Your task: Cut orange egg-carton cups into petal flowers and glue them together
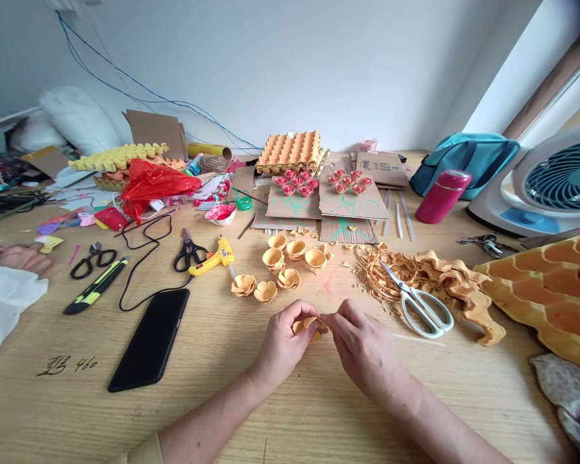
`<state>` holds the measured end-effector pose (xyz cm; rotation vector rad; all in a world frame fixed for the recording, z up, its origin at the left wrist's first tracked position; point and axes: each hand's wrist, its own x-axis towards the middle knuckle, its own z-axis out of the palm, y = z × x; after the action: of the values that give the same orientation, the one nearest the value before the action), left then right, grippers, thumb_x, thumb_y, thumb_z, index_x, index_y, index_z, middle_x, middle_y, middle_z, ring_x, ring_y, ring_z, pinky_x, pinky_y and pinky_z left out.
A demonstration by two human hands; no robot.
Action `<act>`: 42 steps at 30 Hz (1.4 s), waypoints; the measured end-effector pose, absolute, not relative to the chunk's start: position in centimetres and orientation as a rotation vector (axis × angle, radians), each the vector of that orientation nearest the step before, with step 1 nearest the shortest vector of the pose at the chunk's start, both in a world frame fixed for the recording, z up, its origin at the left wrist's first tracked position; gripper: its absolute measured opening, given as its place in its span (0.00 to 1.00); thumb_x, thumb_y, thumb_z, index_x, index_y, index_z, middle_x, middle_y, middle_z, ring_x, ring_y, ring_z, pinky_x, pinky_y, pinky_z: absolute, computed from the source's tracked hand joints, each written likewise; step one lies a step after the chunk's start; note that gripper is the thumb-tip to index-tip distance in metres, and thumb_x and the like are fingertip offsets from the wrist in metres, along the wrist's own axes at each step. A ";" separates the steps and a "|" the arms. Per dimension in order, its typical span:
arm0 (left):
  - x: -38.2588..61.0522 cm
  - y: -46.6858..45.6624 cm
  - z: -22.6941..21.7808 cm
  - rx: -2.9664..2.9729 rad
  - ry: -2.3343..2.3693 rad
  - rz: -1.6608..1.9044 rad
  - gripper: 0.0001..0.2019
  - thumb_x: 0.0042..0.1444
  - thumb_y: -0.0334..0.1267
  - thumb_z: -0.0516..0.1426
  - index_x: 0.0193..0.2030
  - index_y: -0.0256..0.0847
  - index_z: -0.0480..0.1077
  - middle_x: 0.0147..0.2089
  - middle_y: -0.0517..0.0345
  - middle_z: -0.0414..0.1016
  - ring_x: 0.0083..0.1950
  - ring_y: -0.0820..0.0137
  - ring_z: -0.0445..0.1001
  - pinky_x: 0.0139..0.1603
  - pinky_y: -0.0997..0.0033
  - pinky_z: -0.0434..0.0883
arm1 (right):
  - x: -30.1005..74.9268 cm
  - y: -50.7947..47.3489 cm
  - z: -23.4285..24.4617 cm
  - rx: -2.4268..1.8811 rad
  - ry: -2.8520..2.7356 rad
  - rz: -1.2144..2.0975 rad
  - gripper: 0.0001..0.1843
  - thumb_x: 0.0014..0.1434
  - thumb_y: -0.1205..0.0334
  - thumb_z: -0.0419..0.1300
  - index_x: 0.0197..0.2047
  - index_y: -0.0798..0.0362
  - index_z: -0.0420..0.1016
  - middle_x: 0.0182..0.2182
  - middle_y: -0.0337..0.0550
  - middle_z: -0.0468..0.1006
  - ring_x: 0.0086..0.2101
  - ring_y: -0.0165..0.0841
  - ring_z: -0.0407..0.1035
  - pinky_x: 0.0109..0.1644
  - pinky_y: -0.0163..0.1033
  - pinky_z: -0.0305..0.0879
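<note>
My left hand [283,341] and my right hand [362,345] meet just above the wooden table [270,412]. Both pinch one small orange egg-carton cup flower [312,325] between their fingertips. Most of the piece is hidden by my fingers. Just beyond my hands lie several finished orange cup flowers [283,267]. White-handled scissors [423,303] rest to the right on a heap of orange carton scraps [439,277].
A black phone [149,338], yellow glue gun [215,256], black scissors [188,251] and a utility knife [96,293] lie left. Another person's hand [14,256] and white sleeve sit at the far left. Cardboard sheets with red flowers [319,193], an egg tray [546,293], pink bottle [442,196] and fan [551,183] stand behind and right.
</note>
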<state>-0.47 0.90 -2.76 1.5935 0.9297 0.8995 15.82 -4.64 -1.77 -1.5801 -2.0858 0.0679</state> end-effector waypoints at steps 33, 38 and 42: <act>-0.3 0.9 -3.8 1.525 0.814 0.964 0.05 0.63 0.38 0.57 0.37 0.41 0.68 0.33 0.59 0.77 0.36 0.69 0.80 0.39 0.72 0.75 | 15.9 -4.7 -1.9 -1.509 -2.062 -0.042 0.15 0.69 0.70 0.49 0.37 0.53 0.76 0.32 0.43 0.69 0.26 0.32 0.66 0.31 0.36 0.58; -0.5 0.9 -3.7 1.538 0.840 0.997 0.05 0.63 0.38 0.58 0.38 0.40 0.69 0.34 0.58 0.76 0.36 0.70 0.78 0.39 0.73 0.73 | 15.8 -4.6 -1.8 -1.525 -1.997 0.131 0.12 0.69 0.70 0.51 0.41 0.52 0.75 0.34 0.42 0.70 0.28 0.30 0.67 0.32 0.35 0.59; -0.5 0.9 -3.9 1.589 0.865 1.011 0.04 0.63 0.37 0.58 0.38 0.40 0.69 0.34 0.58 0.75 0.36 0.71 0.75 0.38 0.75 0.71 | 15.8 -4.6 -1.8 -1.539 -1.949 0.242 0.10 0.68 0.69 0.52 0.46 0.51 0.75 0.37 0.42 0.71 0.30 0.31 0.69 0.34 0.34 0.62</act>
<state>-0.51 0.91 -3.86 1.5891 0.8647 1.0110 15.76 -4.62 -1.81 -1.5391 -1.9490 0.2424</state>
